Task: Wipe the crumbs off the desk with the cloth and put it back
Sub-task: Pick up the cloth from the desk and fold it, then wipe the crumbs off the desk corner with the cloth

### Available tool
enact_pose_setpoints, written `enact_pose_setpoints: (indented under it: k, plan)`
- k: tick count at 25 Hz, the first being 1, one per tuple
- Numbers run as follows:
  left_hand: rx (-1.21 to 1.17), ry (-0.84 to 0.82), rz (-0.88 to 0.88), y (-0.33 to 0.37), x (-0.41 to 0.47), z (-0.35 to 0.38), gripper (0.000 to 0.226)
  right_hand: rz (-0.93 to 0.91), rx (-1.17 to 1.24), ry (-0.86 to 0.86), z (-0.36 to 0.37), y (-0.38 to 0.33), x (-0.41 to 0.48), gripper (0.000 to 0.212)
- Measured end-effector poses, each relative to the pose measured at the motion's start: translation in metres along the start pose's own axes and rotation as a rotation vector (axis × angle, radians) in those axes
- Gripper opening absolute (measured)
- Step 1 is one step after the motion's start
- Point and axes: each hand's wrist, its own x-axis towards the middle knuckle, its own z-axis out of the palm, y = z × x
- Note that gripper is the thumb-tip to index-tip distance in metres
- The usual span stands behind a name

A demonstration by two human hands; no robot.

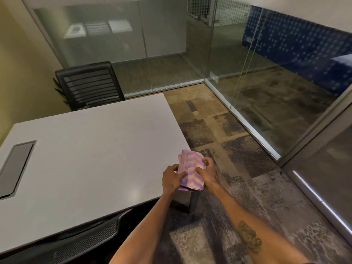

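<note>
Your forearms: both reach forward from the bottom edge of the view, the right one bearing a dark tattoo, and meet at the near right corner of the desk.
Desk (85,149): a large pale grey top filling the left and centre of the view; a dark rectangular cable hatch (16,168) is set into it near the left edge.
Chairs: one black slatted office chair (89,84) stands at the far edge of the desk; the mesh back of a second chair (82,242) shows below the near edge, close to you.
Room: glass partition walls stand beyond and to the right, with patchwork carpet on the floor beside the desk.
Cloth (191,170): a folded pink and purple zigzag cloth lies at the near right corner of the desk, part of it overhanging the right edge.
Left hand (172,178): your fingers are closed, pinching the cloth's left side.
Right hand (206,170): your fingers are curled, pinching the cloth's right side.
Crumbs: none can be made out on the desk; they may simply be too small to see.
Progress: whether the wiping is finished cannot be told. Since you hold the folded cloth in both hands, it is not yet released in its place.
</note>
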Motion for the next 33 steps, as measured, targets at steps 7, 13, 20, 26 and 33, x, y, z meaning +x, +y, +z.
enact_pose_setpoints:
  k: [7, 13, 20, 26, 33]
  plan:
    - [0.22, 0.104, 0.113, 0.001, -0.023, 0.057, 0.051, 0.055, -0.044, -0.024, -0.013, 0.022, 0.004, 0.006]
    - [0.136, 0.05, 0.111, -0.004, -0.012, 0.069, 0.049, 0.094, -0.187, -0.106, -0.013, 0.028, 0.014, 0.044]
    - [0.068, -0.129, 0.194, -0.015, 0.022, 0.069, 0.05, 0.07, -0.543, 0.069, 0.016, 0.039, 0.037, 0.053]
    - [0.243, -0.325, 0.268, -0.045, 0.08, 0.035, 0.061, 0.016, -0.565, 0.169, 0.022, 0.054, 0.086, 0.041]
    - [0.606, 0.071, 0.016, -0.148, 0.142, -0.026, 0.058, -0.099, -0.739, 0.043, 0.022, 0.068, 0.161, 0.038]
